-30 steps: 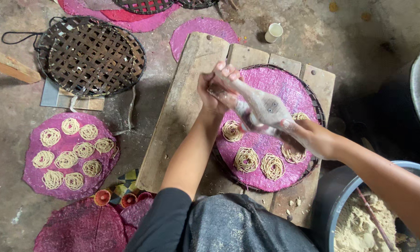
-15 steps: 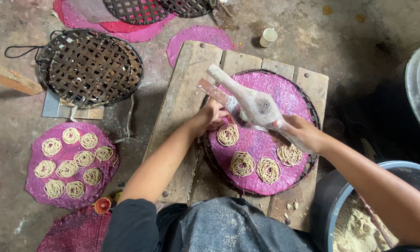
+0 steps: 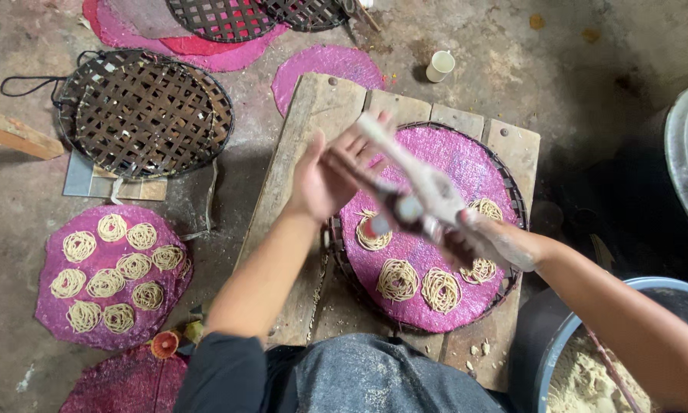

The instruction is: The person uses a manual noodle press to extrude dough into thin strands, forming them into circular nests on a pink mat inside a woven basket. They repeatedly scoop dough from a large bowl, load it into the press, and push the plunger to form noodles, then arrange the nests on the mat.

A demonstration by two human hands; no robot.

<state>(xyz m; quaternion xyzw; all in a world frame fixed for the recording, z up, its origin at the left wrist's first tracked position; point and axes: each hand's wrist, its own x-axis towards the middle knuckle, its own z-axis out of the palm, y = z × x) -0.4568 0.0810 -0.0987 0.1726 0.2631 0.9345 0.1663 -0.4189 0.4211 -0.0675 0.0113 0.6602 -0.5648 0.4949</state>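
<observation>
Both hands grip a flour-dusted, rigid noodle press: left hand on one handle, right hand clenching the other, above soft, fragile noodle coils.

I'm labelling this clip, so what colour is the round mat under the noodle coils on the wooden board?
Bright pink-magenta mat, seen in the head view.
</observation>
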